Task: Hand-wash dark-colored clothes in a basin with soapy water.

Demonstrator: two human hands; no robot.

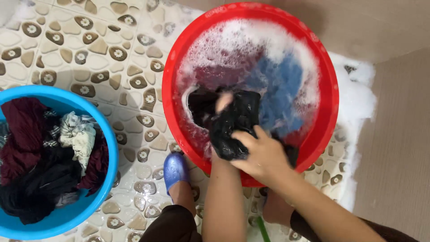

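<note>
- Red plastic basin [179, 67] on the pebble-pattern tile floor [89, 49], full of soapy water and foam; suds spilled over onto the floor at its right side [358, 94].
- Blue plastic basin [105, 134] at left, well apart from the red one, piled with clothes: maroon, black and a pale grey-white piece [78, 134]. They carry no suds.
- Blue garment [280, 85] soaking in the red basin, mostly under foam, just behind the black one.
- Black garment [233, 121] at the near side of the red basin, lifted partly out of the water, bunched up and wet.
- Right hand [264, 154] closed around the lower bunch of the black garment, fingers curled into the cloth.
- Left hand [223, 102] mostly buried in the black garment; only blurred fingertips show, so grip cannot be told exactly, seems to be clutching the cloth.
- Blue rubber shoe [174, 169] on the person's foot, touching the basin's near edge.
- Step, as judged: hand-scrubbing the black garment, cloth rubbed against itself between both hands.
- Next move calls for: firm hold on both bunches, work fabric over the water, keep it inside the rim.
</note>
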